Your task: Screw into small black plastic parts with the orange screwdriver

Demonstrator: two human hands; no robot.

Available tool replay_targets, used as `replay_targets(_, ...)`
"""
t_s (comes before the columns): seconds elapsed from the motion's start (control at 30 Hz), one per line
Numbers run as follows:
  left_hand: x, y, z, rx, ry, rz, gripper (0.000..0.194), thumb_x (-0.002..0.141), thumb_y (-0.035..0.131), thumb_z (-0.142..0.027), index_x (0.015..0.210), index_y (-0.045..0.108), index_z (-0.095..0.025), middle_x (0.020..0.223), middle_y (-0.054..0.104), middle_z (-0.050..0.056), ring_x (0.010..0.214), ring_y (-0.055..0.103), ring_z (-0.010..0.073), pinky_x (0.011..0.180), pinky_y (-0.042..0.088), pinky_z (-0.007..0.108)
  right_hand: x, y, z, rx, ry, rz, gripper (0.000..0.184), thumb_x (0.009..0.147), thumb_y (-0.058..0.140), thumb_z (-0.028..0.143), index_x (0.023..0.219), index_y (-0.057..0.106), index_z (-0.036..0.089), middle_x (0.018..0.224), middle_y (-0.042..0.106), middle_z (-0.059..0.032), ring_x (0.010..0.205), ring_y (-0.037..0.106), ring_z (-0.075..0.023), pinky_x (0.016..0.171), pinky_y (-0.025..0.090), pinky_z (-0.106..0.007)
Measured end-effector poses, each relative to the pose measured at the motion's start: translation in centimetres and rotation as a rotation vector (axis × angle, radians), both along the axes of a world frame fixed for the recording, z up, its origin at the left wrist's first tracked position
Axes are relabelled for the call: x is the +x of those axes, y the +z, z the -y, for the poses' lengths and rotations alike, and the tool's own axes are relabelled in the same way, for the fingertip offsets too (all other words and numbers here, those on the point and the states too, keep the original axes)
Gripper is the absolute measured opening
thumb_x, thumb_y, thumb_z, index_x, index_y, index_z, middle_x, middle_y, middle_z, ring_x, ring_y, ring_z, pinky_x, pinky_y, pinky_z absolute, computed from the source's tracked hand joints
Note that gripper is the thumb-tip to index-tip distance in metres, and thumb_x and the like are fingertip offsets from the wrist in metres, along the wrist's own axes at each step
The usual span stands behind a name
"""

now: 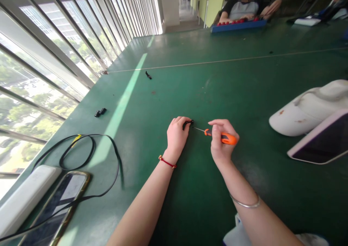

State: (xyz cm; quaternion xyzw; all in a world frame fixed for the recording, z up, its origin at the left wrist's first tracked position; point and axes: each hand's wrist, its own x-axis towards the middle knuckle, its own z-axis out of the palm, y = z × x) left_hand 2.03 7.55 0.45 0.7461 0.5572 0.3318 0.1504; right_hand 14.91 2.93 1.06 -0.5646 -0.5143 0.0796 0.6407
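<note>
My left hand point(177, 135) rests on the green table, its fingers closed on a small black part point(187, 124) whose exact kind I cannot make out. Wrapped in my right hand point(223, 144) is a screwdriver point(228, 138) with an orange and dark handle. Its thin metal shaft points left, and the tip ends close to the black part; whether they touch, I cannot tell. Other small black pieces point(100, 112) lie to the left, and a slim black piece point(148, 75) sits farther back.
At the left, a black cable point(119, 159) loops beside a phone point(62, 206) and a white box-shaped object point(29, 199). A white device point(301, 111) and a dark-screened tablet point(323, 140) stand at right. Across the green table point(174, 90), a person sits behind a blue tray point(239, 26).
</note>
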Motion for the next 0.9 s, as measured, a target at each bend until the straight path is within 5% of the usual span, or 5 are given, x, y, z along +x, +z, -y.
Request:
replay_targets(0.17, -0.2, -0.1, -0.1, 0.001, -0.010, 0.033, 0.012, 0.085, 0.056, -0.016, 0.089, 0.066, -0.021, 0.092, 0.069, 0.002, 0.088, 0.060, 0.0184, 0.081, 0.047, 0.031, 0.5, -0.2, -0.9, -0.021, -0.101, -0.346, 0.022, 0.083, 0.053, 0.039, 0.075, 0.056, 0.018, 0.066, 0.056, 0.0009, 0.054, 0.052, -0.0114, 0.049, 0.040, -0.024)
replay_targets(0.63, -0.2, 0.0, -0.2, -0.006, -0.032, 0.048, 0.008, 0.082, 0.058, -0.017, 0.084, 0.066, -0.019, 0.088, 0.069, 0.002, 0.086, 0.060, 0.0181, 0.082, 0.048, 0.032, 0.5, -0.1, -1.3, -0.101, -0.046, -0.250, 0.018, 0.078, 0.054, 0.032, 0.067, 0.056, 0.018, 0.062, 0.057, 0.0003, 0.056, 0.053, -0.0123, 0.054, 0.042, -0.024)
replay_targets(0.9, 0.0, 0.1, 0.8, 0.135, -0.029, 0.019, 0.008, 0.080, 0.059, -0.017, 0.085, 0.065, -0.020, 0.101, 0.067, 0.003, 0.096, 0.059, 0.0185, 0.089, 0.045, 0.033, 0.7, -0.5, -1.5, -0.120, -0.042, -0.260, 0.019, 0.077, 0.054, 0.034, 0.067, 0.055, 0.018, 0.062, 0.056, 0.0007, 0.057, 0.051, -0.0120, 0.055, 0.042, -0.023)
